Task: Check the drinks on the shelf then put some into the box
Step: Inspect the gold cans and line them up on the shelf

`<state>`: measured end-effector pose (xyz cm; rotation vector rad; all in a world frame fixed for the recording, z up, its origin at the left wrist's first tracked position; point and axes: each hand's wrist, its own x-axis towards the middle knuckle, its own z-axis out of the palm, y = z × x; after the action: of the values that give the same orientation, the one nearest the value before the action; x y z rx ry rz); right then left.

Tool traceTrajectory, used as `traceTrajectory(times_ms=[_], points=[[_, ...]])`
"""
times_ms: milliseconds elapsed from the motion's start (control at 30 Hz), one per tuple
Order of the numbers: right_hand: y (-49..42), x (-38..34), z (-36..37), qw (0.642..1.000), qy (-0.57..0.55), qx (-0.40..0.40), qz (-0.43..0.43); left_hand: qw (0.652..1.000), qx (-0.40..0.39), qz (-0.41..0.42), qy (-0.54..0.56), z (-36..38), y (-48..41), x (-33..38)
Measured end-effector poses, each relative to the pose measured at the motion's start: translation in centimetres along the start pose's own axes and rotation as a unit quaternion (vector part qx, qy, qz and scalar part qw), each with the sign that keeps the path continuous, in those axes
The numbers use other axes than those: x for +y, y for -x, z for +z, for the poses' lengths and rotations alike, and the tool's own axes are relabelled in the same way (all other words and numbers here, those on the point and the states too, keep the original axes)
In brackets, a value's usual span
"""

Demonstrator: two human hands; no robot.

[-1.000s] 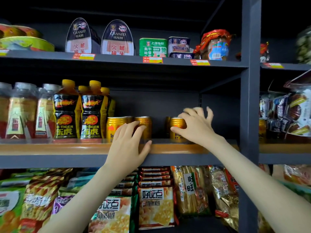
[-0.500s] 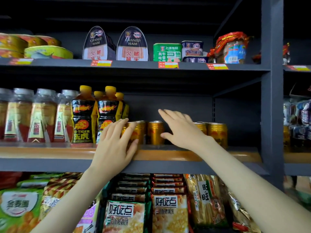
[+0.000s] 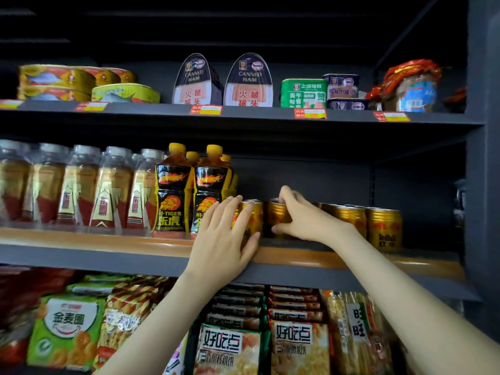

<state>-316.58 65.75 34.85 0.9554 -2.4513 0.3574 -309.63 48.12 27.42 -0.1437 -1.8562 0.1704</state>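
I see gold can (image 3: 275,213) on shelf (image 3: 108,259), my right hand (image 3: 305,219) wrapped round it, fingers over rim, thumb low. Judge it rigid, slick, weighty if full: grip mid-wall. Left hand (image 3: 224,239) flat, fingers straight, against neighbouring can (image 3: 253,216). More cans (image 3: 382,228) beyond right hand.

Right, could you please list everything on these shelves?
fish tins: several, yellow and red, top shelf left.
ham tins: two, black and white, top shelf middle.
green tin: one, top shelf, right of ham.
blue tins: two, stacked, beside it.
wrapped jar: one, red wrap, top shelf right.
clear bottles: at least five, red-gold labels, middle shelf left.
black bottles: four, yellow caps, middle shelf centre.
gold cans: at least five, middle shelf right.
snack packets: many, mixed colours, bottom shelf.
left hand: fingers straight, rests on a gold can.
right hand: grips another gold can.
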Motion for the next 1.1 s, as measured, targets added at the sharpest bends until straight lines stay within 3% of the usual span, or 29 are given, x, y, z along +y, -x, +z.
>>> traceTrajectory(times_ms=[367, 567, 700, 900, 1000, 1067, 1100], points=[[2.3, -0.5, -0.2, 0.981, 0.057, 0.144, -0.120, 1.000, 0.008, -0.003, 0.019, -0.2, 0.1, 0.2], [6.3, -0.4, -0.6, 0.907, 0.145, 0.312, -0.242, 0.992, 0.055, -0.021, 0.114, -1.3, 1.5, 2.7], [12.2, -0.6, 0.6, 0.881, 0.118, 0.361, -0.281, 0.971, 0.070, -0.020, 0.227, -2.5, 4.6, 6.0], [22.8, -0.9, 6.4, 0.925, -0.152, 0.269, -0.222, 0.924, -0.065, -0.011, 0.376, -3.2, 13.7, 10.5], [27.5, -0.9, 11.2, 0.917, -0.345, 0.163, -0.119, 0.850, -0.227, -0.060, 0.471, -3.3, 19.0, 12.0], [29.9, -0.6, 14.3, 0.890, -0.444, 0.101, -0.033, 0.790, -0.328, -0.133, 0.501, -3.4, 22.5, 13.2], [30.9, -0.3, 15.7, 0.871, -0.486, 0.068, 0.012, 0.776, -0.352, -0.155, 0.499, -3.3, 24.1, 13.8]])
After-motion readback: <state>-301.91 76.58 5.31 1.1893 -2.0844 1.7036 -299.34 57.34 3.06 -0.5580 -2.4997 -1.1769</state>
